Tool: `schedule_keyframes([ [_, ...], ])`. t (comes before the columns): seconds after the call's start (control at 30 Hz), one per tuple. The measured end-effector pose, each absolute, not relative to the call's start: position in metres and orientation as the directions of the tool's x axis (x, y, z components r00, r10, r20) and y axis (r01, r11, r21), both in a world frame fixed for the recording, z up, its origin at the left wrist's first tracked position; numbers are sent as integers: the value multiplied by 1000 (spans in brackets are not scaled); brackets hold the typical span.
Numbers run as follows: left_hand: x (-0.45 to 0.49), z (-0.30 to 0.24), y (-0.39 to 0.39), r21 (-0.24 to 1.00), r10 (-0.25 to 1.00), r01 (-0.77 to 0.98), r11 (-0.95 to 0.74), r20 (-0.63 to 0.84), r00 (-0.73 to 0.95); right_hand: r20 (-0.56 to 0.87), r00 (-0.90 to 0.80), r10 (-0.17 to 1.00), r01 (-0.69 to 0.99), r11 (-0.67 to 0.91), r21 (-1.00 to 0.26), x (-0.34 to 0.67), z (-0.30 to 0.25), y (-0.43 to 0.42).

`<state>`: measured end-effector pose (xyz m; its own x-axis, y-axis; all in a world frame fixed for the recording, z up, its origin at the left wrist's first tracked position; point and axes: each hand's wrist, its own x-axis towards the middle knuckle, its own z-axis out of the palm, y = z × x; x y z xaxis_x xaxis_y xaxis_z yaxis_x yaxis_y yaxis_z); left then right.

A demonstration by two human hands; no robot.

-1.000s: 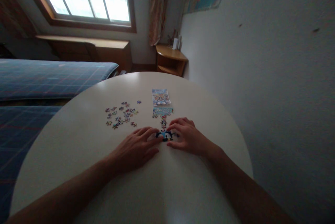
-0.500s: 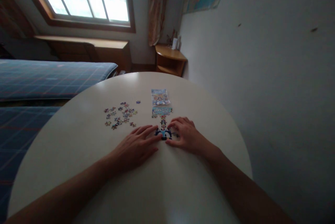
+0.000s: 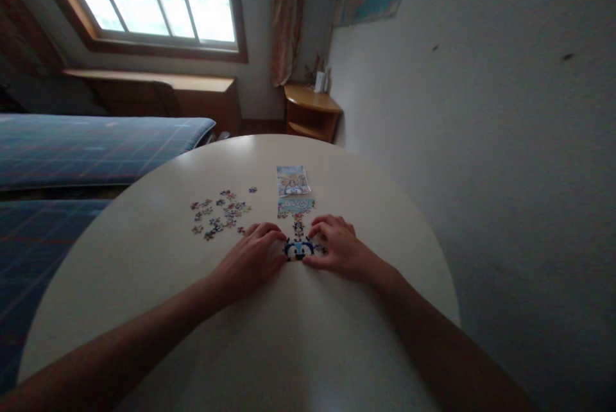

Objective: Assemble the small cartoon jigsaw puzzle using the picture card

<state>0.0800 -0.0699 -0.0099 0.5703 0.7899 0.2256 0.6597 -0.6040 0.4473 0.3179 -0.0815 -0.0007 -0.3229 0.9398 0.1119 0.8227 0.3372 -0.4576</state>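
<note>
A joined section of jigsaw puzzle (image 3: 299, 250) with a blue cartoon face lies flat on the table between my hands. My left hand (image 3: 256, 257) grips its left edge, fingers bent and thumb low. On the opposite edge, the thumb and curled fingers of my right hand (image 3: 339, 246) hold the section; a few loose pieces (image 3: 321, 248) show partly under that palm. A narrow column of joined pieces (image 3: 299, 226) runs up from the face to a wider light-blue strip (image 3: 296, 205). Behind the strip lies a small printed picture sheet (image 3: 292, 181) with a similar face.
Several loose puzzle pieces (image 3: 219, 213) are scattered left of the sheet on the round white table (image 3: 168, 316). Beds with blue plaid mattresses (image 3: 96, 149) stand along the left. A white wall (image 3: 505, 162) rises at the right, and a wooden corner shelf (image 3: 312, 99) stands behind.
My left hand has drawn back slightly to the left, its fingers now more bent, uncovering more of the blue face. My right hand stays at the right edge. The view has shifted slightly.
</note>
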Motion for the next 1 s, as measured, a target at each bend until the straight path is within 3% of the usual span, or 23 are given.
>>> schedule_keyframes([
  [0.17,84,-7,-67,457,824,700,-549,157,544,117,-338,934,813,352,-464,319,-3,-80],
  [0.43,83,-19,-65,518,826,652,-553,242,509,126,-351,928,800,367,-475,320,-4,-79],
  [0.63,84,-18,-63,574,842,632,-521,225,490,143,-359,922,796,383,-469,320,-4,-79],
  [1.0,84,-23,-71,473,818,668,-574,286,500,129,-356,925,798,373,-473,321,1,-80],
])
